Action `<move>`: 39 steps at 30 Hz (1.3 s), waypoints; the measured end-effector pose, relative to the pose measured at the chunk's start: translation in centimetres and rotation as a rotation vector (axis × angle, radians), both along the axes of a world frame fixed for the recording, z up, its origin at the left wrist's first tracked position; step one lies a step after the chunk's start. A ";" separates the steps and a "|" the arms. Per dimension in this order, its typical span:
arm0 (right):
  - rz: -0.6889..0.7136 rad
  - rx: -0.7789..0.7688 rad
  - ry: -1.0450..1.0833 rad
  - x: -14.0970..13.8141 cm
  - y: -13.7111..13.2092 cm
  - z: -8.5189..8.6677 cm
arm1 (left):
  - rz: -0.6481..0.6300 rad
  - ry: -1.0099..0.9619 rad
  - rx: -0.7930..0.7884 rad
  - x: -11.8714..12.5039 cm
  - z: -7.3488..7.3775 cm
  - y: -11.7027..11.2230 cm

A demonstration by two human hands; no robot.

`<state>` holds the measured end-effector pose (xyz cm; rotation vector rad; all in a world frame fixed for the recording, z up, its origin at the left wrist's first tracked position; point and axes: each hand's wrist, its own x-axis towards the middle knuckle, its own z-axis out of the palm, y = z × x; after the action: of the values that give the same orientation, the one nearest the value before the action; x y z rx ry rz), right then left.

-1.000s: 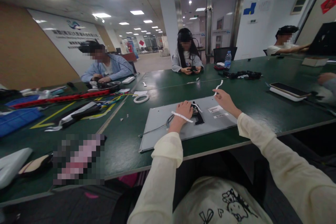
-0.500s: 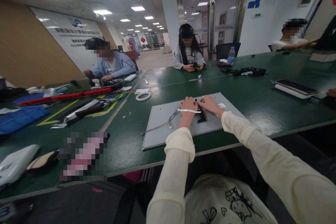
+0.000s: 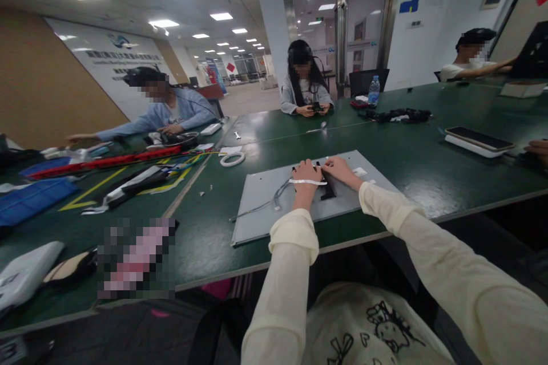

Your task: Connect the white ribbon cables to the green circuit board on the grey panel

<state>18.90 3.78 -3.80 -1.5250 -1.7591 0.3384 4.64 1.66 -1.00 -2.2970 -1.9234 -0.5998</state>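
A flat grey panel lies near the front edge of the green table. On its middle is a black angular bracket, partly covered by my hands. My left hand, with a white band at the wrist, is closed over the bracket's left side, fingers curled down. Opposite it, my right hand has thumb and fingertips pinched together at the bracket's far end; whatever is between them is too small to make out. A grey cable runs from beneath my left hand to the panel's left edge.
A white ring and a small wrench lie beyond the panel's left. A phone rests on a white box at right. Left are a blue tray and a red strip. Several people sit around the table.
My right fingertips have shifted slightly at the bracket's far end. My left hand stays in place. The person at left has stretched an arm out toward the left. The view has moved slightly.
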 end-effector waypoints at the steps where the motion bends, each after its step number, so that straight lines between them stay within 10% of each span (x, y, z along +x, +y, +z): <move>1: -0.005 -0.015 0.040 -0.1 -0.1 0.1 | 0.004 0.002 0.000 0.0 0.0 0.0; 15: 0.015 -0.071 0.554 -1.1 0.2 0.3 | 0.071 0.038 -0.025 0.5 0.5 -0.7; 29: -0.085 -0.140 0.223 -0.9 0.8 -0.5 | -0.052 0.116 -0.145 0.3 0.1 0.6; 39: -0.033 -0.120 0.716 -1.2 1.2 -1.2 | 0.012 0.054 -0.046 0.4 -0.3 0.4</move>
<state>17.69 5.01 -5.03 -1.2842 -1.1588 0.8642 5.05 2.04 -1.34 -2.3018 -1.9460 -0.4916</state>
